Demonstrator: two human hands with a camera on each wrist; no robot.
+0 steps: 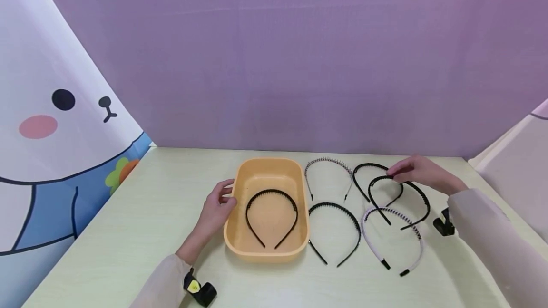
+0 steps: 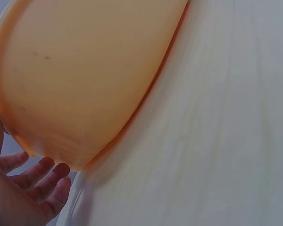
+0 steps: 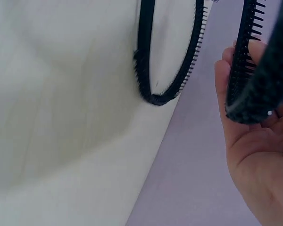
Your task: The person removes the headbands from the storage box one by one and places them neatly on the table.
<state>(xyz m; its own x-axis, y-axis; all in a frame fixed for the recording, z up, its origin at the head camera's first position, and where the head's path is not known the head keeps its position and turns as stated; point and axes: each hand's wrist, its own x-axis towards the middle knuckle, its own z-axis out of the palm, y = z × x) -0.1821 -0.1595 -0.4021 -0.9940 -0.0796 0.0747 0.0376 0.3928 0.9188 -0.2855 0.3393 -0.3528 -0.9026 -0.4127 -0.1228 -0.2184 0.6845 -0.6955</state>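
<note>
Headband in black, arched and toothed along its inner edge [image 1: 425,197], is pinched near its crown between the thumb and fingers of my right hand [image 1: 417,172], over the right of the pale tabletop [image 1: 128,246]. My right-wrist view cuts off much of it; whether its tips touch down I cannot tell. From my head it overlaps a second black headband [image 1: 371,164] behind and a lavender headband with black tips [image 1: 368,240] in front. Nearer the middle lie a thin, spiky-toothed grey headband [image 1: 328,159] and another black headband [image 1: 334,205], its left arm partly hidden by a rounded, pale-orange tray [image 1: 265,255]. One more black headband [image 1: 271,190] lies inside. My left hand [image 1: 217,207] touches the tray's left wall, fingers apart; whether the thumb hooks over the rim, I cannot make out.
</note>
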